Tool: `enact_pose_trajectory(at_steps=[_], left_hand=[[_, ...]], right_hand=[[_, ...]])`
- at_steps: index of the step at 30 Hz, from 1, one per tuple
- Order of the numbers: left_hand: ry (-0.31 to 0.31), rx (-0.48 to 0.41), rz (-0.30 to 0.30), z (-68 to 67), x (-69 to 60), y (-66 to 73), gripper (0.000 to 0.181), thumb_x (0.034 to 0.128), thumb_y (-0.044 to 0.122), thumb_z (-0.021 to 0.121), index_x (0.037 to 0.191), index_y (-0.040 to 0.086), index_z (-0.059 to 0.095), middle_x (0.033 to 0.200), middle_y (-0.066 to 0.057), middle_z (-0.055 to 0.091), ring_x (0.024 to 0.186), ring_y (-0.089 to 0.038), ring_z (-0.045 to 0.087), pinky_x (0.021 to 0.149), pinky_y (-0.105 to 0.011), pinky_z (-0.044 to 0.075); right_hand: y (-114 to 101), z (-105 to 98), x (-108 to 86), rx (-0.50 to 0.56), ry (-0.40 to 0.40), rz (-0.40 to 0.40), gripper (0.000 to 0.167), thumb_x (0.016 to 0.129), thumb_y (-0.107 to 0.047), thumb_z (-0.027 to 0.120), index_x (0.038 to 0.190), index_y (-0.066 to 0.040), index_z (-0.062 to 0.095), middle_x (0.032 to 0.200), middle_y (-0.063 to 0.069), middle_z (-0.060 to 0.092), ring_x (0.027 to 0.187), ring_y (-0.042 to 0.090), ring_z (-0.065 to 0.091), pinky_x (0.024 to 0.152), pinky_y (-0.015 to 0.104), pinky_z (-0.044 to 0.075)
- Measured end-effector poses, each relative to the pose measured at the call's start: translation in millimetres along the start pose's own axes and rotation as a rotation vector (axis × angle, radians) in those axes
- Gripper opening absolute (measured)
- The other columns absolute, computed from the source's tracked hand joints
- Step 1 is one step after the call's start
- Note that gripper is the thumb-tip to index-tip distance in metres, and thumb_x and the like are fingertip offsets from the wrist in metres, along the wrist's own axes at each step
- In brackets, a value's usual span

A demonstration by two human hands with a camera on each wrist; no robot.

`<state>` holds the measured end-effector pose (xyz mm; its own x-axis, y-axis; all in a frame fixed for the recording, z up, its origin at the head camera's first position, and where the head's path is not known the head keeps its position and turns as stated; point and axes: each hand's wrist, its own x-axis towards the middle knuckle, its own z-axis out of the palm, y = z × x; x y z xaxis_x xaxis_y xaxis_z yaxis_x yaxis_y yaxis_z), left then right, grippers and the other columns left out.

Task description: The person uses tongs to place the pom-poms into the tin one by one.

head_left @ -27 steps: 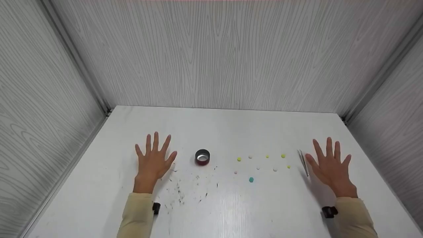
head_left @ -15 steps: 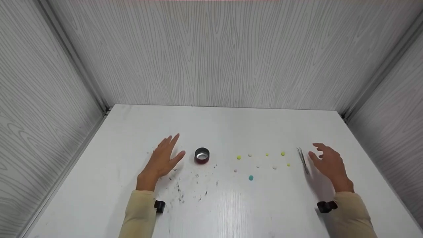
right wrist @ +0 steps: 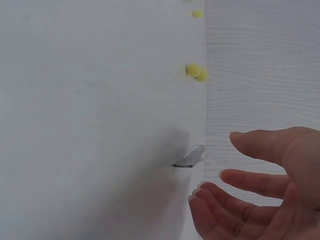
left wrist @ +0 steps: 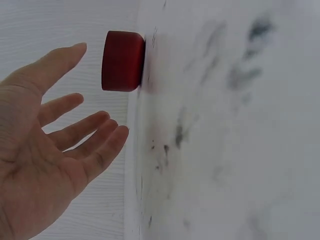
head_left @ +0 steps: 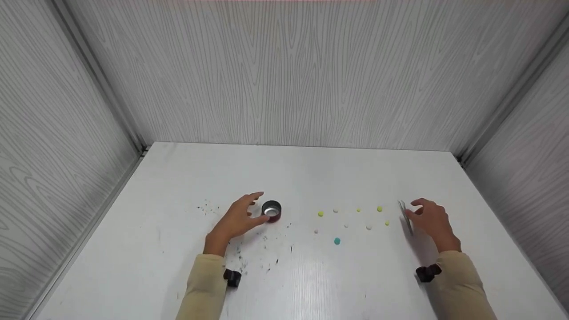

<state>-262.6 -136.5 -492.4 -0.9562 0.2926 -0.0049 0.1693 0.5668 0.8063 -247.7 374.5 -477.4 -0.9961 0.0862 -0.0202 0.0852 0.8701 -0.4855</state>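
Observation:
A small round red cup [head_left: 271, 211] with a silvery inside stands on the white table. My left hand [head_left: 238, 218] is just left of it, thumb and fingers spread apart. In the left wrist view the red cup [left wrist: 122, 61] sits beyond the fingertips [left wrist: 79, 49], with a gap between. Metal tweezers [head_left: 406, 218] lie on the table at the right. Close to their right side is my right hand [head_left: 432, 221], fingers loosely bent. The right wrist view shows the tweezers [right wrist: 190, 157] apart from the thumb and fingers, and nothing in the hand [right wrist: 270, 195].
Several small yellow, whitish and pinkish pellets lie between cup and tweezers, among them a yellow pellet [head_left: 379, 209]. A teal pellet [head_left: 337, 241] lies nearer. Dark specks [head_left: 242, 260] mark the table [head_left: 311, 178] at left. Wood-grain panels [head_left: 284, 80] enclose the back and sides.
My left hand has moved right, up to the cup, its spread fingers turning sideways. The right hand has shifted left toward the tweezers, its fingers bending. Cup, pellets and tweezers stay put.

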Motion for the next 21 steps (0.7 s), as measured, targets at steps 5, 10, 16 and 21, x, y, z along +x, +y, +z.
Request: enact_pose_trajectory(at_steps=[5,10,16,21], left_hand=[[0.006,-0.023,-0.005,5.6,2.6,4.2,0.072,0.0923,0.018,0.079,0.156,0.011,0.045,0.153,-0.018,0.051,0.137,-0.038,0.056,0.109,-0.051,0.052],[0.019,-0.014,-0.014,9.0,4.5,4.1,0.067,0.0905,0.017,0.081,0.150,0.009,0.052,0.146,-0.016,0.057,0.132,-0.035,0.058,0.108,-0.051,0.052],[0.016,-0.032,-0.008,12.2,6.6,4.2,0.062,0.0898,0.014,0.081,0.146,0.007,0.055,0.141,-0.016,0.061,0.129,-0.034,0.061,0.109,-0.052,0.051],[0.003,-0.045,-0.015,12.9,7.8,3.3,0.063,0.0898,0.013,0.081,0.147,0.006,0.054,0.137,-0.017,0.063,0.127,-0.034,0.062,0.109,-0.051,0.051]], right_hand=[[1.8,4.4,3.7,0.014,-0.023,0.022,0.052,0.100,-0.026,0.063,0.135,0.010,0.055,0.113,0.035,0.067,0.087,0.037,0.069,0.071,0.044,0.057],[-0.2,6.8,6.1,0.029,-0.038,0.040,0.052,0.098,-0.025,0.064,0.134,0.011,0.055,0.112,0.034,0.067,0.085,0.035,0.070,0.069,0.042,0.057],[-1.3,7.2,7.4,0.008,-0.025,0.044,0.049,0.098,-0.024,0.065,0.130,0.013,0.057,0.113,0.036,0.067,0.092,0.043,0.069,0.073,0.049,0.057],[-2.1,7.8,10.1,0.005,-0.017,0.072,0.047,0.097,-0.025,0.066,0.125,0.013,0.060,0.112,0.035,0.068,0.092,0.042,0.068,0.072,0.047,0.057]])
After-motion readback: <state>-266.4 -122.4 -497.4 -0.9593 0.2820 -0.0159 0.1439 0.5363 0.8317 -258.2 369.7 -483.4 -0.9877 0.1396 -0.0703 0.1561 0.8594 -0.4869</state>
